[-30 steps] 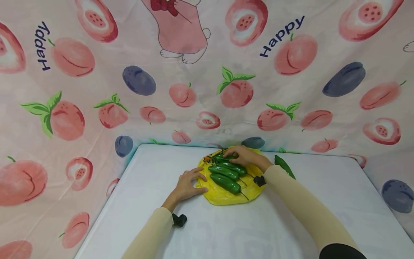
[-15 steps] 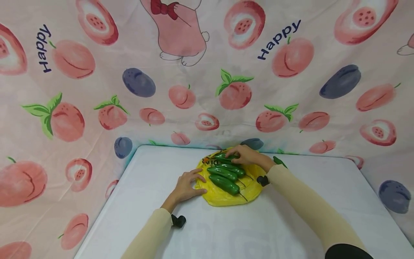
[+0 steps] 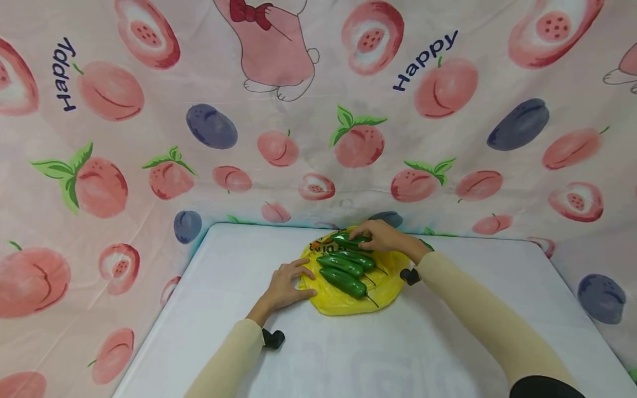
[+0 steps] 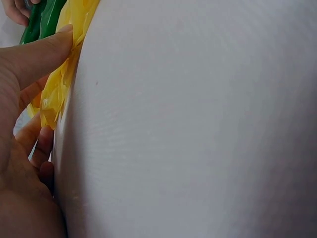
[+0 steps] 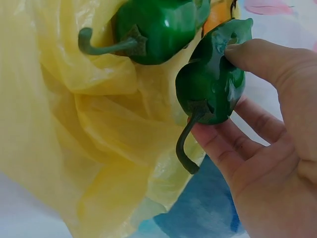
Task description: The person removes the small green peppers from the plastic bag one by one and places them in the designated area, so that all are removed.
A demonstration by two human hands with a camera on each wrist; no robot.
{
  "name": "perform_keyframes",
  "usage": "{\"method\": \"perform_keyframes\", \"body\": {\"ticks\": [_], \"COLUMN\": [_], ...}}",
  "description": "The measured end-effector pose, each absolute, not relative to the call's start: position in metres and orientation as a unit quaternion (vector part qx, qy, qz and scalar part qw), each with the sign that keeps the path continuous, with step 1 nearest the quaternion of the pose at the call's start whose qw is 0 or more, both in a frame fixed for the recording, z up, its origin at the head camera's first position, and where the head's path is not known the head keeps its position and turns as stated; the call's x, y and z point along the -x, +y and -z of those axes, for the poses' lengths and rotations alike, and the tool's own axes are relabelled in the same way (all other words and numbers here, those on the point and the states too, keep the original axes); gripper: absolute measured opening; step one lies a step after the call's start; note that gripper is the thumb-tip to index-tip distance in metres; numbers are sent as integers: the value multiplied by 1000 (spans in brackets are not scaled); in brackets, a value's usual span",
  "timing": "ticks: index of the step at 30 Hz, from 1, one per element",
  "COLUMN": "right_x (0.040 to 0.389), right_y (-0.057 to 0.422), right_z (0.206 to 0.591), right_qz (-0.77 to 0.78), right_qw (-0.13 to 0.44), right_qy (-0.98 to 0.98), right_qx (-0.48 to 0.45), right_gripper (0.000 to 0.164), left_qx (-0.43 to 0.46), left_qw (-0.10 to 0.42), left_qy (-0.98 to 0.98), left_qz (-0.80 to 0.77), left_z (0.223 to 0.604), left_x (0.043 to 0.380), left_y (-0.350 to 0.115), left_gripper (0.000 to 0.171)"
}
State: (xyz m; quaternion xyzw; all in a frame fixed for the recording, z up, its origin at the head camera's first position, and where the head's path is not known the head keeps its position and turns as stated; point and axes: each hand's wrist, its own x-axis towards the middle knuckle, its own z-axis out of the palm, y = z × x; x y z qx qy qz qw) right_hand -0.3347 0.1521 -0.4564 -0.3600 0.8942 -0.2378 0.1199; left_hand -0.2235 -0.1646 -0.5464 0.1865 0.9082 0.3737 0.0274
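My right hand (image 3: 380, 235) holds a glossy green pepper (image 5: 213, 74) between thumb and fingers, its stem hanging free. It is over the far side of a yellow plastic bag (image 3: 338, 304) lying flat with dark print. Three more green peppers lie side by side on the bag, the nearest pepper (image 3: 343, 283) having its stem toward the lower right. At the bag's left edge rests my left hand (image 3: 286, 286), thumb and fingers spread wide. In the left wrist view its thumb touches the crumpled bag (image 4: 62, 94).
Another green pepper (image 3: 426, 245) lies to the right of the bag, mostly hidden behind my right forearm. The white table (image 3: 318, 354) ends at a fruit-patterned cloth backdrop (image 3: 224, 193). Dark wrist devices sit at both cuffs.
My right hand and the pepper in it have shifted slightly. The pepper at the right has become mostly covered by my forearm. My left hand stays at the bag's edge.
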Motion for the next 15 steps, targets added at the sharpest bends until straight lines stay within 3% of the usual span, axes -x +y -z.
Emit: {"method": "perform_keyframes", "body": {"ticks": [15], "right_x": [318], "right_y": [156], "right_z": [430], "right_qz": [250], "right_qw": [93], "right_qy": [887], "right_qx": [377], "right_gripper": [34], "left_qx": [-183], "left_qw": [33], "left_qy": [907], "left_qz": [-379], "left_z": [544], "left_x": [223], "left_y": [-164], "left_gripper": [26]}}
